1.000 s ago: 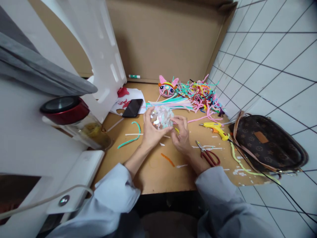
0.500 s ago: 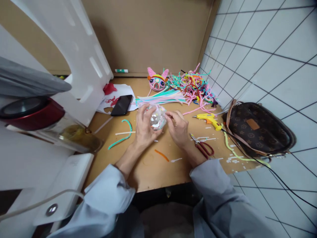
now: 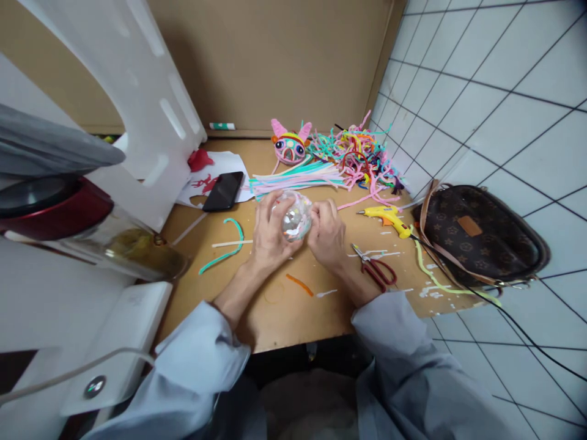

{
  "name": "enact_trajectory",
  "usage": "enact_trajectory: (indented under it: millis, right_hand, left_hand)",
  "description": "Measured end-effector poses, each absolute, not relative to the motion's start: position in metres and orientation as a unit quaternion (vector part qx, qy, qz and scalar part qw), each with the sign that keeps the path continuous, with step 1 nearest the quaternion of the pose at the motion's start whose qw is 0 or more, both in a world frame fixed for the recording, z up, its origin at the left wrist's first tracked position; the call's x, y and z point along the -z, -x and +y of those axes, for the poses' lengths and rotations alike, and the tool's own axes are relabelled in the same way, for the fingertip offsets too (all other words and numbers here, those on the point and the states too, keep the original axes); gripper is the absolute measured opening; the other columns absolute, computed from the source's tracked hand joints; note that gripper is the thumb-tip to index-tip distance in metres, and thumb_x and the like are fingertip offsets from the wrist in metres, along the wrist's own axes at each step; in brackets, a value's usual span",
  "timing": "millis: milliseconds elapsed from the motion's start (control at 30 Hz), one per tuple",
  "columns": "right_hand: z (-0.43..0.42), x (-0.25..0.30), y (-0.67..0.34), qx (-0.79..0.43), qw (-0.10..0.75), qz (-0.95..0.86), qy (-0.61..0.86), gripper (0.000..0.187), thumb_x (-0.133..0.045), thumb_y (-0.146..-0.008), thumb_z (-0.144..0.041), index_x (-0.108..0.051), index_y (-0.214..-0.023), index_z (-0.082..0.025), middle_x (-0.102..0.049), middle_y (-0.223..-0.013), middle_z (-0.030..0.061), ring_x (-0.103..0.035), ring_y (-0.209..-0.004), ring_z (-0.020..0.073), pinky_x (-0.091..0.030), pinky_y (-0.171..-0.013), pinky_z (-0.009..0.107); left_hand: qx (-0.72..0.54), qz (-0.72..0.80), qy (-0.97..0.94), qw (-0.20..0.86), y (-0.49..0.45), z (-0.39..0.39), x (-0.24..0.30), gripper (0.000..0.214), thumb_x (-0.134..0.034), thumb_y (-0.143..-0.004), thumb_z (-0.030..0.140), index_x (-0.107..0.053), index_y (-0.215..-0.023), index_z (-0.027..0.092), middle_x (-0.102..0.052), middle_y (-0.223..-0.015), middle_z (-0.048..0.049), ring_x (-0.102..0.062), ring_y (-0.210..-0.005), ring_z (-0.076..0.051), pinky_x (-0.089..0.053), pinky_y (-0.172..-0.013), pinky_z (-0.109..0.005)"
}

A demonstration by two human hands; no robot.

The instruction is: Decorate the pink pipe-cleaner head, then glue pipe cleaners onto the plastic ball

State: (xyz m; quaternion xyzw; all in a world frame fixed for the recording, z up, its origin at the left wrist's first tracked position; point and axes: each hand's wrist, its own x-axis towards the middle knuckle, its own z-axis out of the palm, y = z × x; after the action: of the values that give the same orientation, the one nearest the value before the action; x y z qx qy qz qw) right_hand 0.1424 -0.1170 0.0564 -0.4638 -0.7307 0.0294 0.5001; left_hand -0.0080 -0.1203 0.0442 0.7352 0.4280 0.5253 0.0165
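Above the middle of the table, my left hand (image 3: 268, 235) is wrapped round a clear plastic ball (image 3: 296, 219) with coloured bits along its edge. My right hand (image 3: 326, 233) has its fingers curled together against the ball's right side; whatever they pinch is hidden. Left of my hands lie a curved teal pipe cleaner (image 3: 241, 235) and a thin white stick (image 3: 224, 244). An orange pipe cleaner (image 3: 299, 285) is on the table below them. Red-handled scissors (image 3: 378, 269) and a yellow glue gun (image 3: 389, 219) lie to the right.
Behind my hands are a bundle of pipe cleaners (image 3: 298, 178), a tangled heap (image 3: 360, 153) and a pink-eared animal head (image 3: 290, 146). A phone (image 3: 223, 190) rests on paper. A glass bottle (image 3: 132, 244) stands left; a brown handbag (image 3: 486, 235) sits right, with a cord nearby.
My right hand has turned and its fingers have curled in closer to the ball's side. The ball has shifted slightly in my left hand, and the view has moved a little.
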Motion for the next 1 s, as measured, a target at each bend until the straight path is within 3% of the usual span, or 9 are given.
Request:
enact_trajectory:
  millis: [267,433,533,600,667,733,767,833,1000]
  right_hand:
    - [-0.119,-0.065,-0.143,-0.096,0.563,-0.698,0.431,0.015,-0.035,-0.098,-0.028,-0.042,-0.085,-0.025,-0.054,-0.084,0.0034,-0.055,-0.083,0.0197,-0.046,-0.078,0.034]
    - [-0.122,-0.073,-0.146,-0.171,0.538,-0.688,0.456,0.025,-0.033,-0.1,-0.031,-0.041,-0.076,-0.025,-0.052,-0.076,0.0011,-0.052,-0.076,0.0179,-0.046,-0.077,0.033]
    - [-0.118,-0.07,-0.147,-0.166,0.539,-0.676,0.473,0.024,-0.042,-0.097,-0.032,-0.043,-0.074,-0.025,-0.051,-0.073,-0.0003,-0.051,-0.073,0.0167,-0.047,-0.078,0.033]
    - [-0.115,-0.068,-0.148,-0.153,0.567,-0.668,0.458,0.008,-0.052,-0.092,-0.031,-0.053,-0.092,-0.023,-0.06,-0.091,0.0036,-0.057,-0.085,0.018,-0.05,-0.085,0.036]
    - [-0.114,-0.069,-0.149,-0.147,0.581,-0.675,0.431,0.04,-0.058,-0.088,-0.032,-0.048,-0.127,-0.024,-0.058,-0.123,0.0098,-0.058,-0.107,0.0215,-0.05,-0.095,0.041]
    - [-0.115,-0.071,-0.151,-0.128,0.573,-0.693,0.418,0.066,-0.056,-0.09,-0.036,-0.029,-0.15,-0.03,-0.045,-0.147,0.0117,-0.051,-0.126,0.0256,-0.047,-0.103,0.048]
    - [-0.116,-0.073,-0.152,-0.108,0.566,-0.702,0.419,0.068,-0.053,-0.093,-0.038,-0.023,-0.154,-0.033,-0.04,-0.152,0.0111,-0.047,-0.132,0.027,-0.045,-0.106,0.051]
    - [-0.118,-0.074,-0.154,-0.053,0.546,-0.721,0.423,0.06,-0.045,-0.098,-0.041,-0.026,-0.155,-0.036,-0.035,-0.156,0.0087,-0.039,-0.141,0.0288,-0.04,-0.111,0.054]
    - [-0.121,-0.071,-0.153,0.048,0.483,-0.77,0.414,0.039,-0.038,-0.102,-0.045,-0.06,-0.134,-0.037,-0.043,-0.15,0.005,-0.04,-0.141,0.0306,-0.032,-0.115,0.057]
  left_hand:
    - [-0.554,0.434,-0.709,0.038,0.009,-0.117,-0.044,0.074,-0.081,-0.066,0.031,-0.05,-0.132,0.021,-0.047,-0.138,-0.0149,-0.046,-0.134,-0.034,-0.034,-0.117,-0.052]
    - [-0.552,0.466,-0.69,0.05,0.015,-0.112,-0.042,0.079,-0.086,-0.06,0.034,-0.051,-0.13,0.021,-0.048,-0.136,-0.0142,-0.045,-0.134,-0.034,-0.034,-0.118,-0.051]
    - [-0.563,0.454,-0.687,0.07,0.014,-0.113,-0.043,0.081,-0.086,-0.059,0.033,-0.05,-0.13,0.021,-0.049,-0.135,-0.0135,-0.047,-0.132,-0.033,-0.04,-0.114,-0.049]
    - [-0.571,0.447,-0.681,0.102,0.011,-0.114,-0.043,0.082,-0.086,-0.059,0.033,-0.048,-0.131,0.022,-0.05,-0.135,-0.0129,-0.049,-0.131,-0.031,-0.046,-0.109,-0.046]
    - [-0.575,0.448,-0.67,0.144,0.008,-0.116,-0.043,0.083,-0.085,-0.059,0.033,-0.047,-0.132,0.023,-0.049,-0.137,-0.0122,-0.051,-0.129,-0.03,-0.052,-0.101,-0.042]
    - [-0.579,0.452,-0.654,0.182,0.006,-0.116,-0.043,0.084,-0.085,-0.058,0.032,-0.045,-0.132,0.023,-0.048,-0.139,-0.0117,-0.053,-0.127,-0.028,-0.055,-0.095,-0.038]
    - [-0.582,0.453,-0.646,0.194,0.005,-0.117,-0.043,0.085,-0.085,-0.057,0.032,-0.045,-0.132,0.023,-0.048,-0.139,-0.0115,-0.055,-0.125,-0.027,-0.055,-0.094,-0.037]
    - [-0.59,0.45,-0.636,0.21,0.004,-0.117,-0.043,0.086,-0.086,-0.056,0.032,-0.045,-0.131,0.023,-0.048,-0.14,-0.0116,-0.056,-0.125,-0.027,-0.055,-0.096,-0.037]
    - [-0.598,0.44,-0.628,0.232,0.003,-0.117,-0.043,0.084,-0.083,-0.058,0.033,-0.045,-0.132,0.023,-0.049,-0.141,-0.0123,-0.057,-0.124,-0.027,-0.056,-0.092,-0.036]
